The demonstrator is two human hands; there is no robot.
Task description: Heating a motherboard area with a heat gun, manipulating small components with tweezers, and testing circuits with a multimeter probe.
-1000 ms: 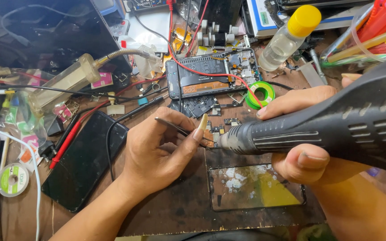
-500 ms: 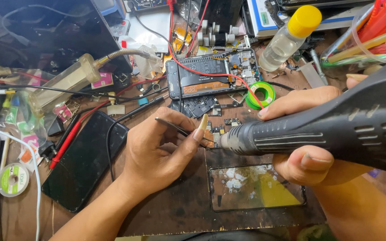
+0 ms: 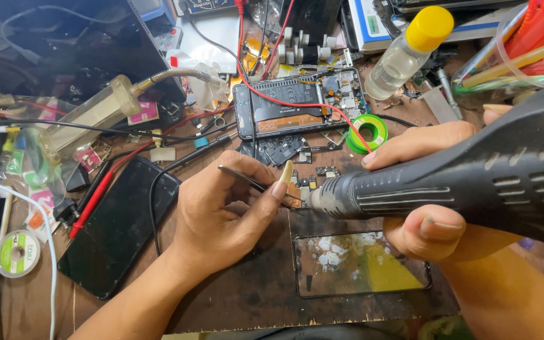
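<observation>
Still mid-job — the left hand (image 3: 221, 214) pinches tweezers (image 3: 250, 182) on the small board (image 3: 297, 192), the right hand (image 3: 429, 189) wraps the hot-air gun (image 3: 461, 189), and nothing is lifted off yet.

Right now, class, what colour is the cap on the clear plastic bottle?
Yellow; the bottle cap shows best in the head view.

We see the desk (image 3: 240, 302) under bright, even light from above, with only soft shadows beneath the left hand (image 3: 221, 214). The clear bottle (image 3: 404, 53) and glass panel (image 3: 360, 264) catch mild glare. The hot-air tool (image 3: 473, 182), closest to the lens, looks slightly soft, perhaps from nearness. The upper left corner stays dark.
</observation>
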